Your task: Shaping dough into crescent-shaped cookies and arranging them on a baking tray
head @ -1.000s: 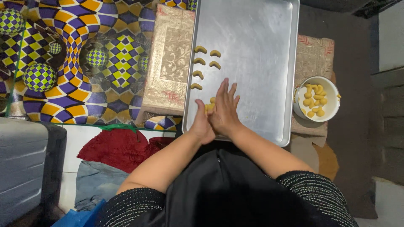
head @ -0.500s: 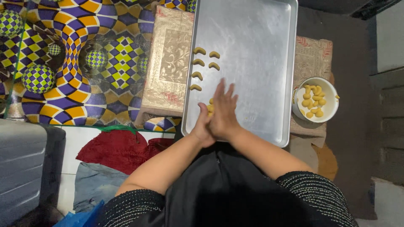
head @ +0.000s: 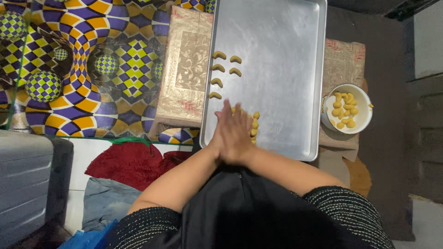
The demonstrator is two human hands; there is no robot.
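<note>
Her left hand [head: 224,133] and right hand [head: 241,136] are pressed flat together, palm to palm, fingers straight and pointing away from the body, over the near edge of the big metal baking tray [head: 286,69]. A little roll of yellow dough [head: 254,124] pokes out along the right side of the joined hands, so it looks caught between the palms, though how much of it sits inside I cannot tell. The fingertips are blurred.

Further up the tray, toward its left side, lie six small crescent-shaped dough pieces [head: 217,82] in two short columns, four in the left one and two beside them, each apart from the next. The rest of the tray is bare metal.

Just off the tray's right edge stands a white bowl [head: 364,103] holding more yellow dough lumps, set on a patterned cloth [head: 344,57]. A beige ornate cloth [head: 187,64] lies along the tray's left side. Beyond that spreads a floor covering [head: 83,60] in purple, yellow and orange checks, and nearer the body a red towel [head: 129,163]
</note>
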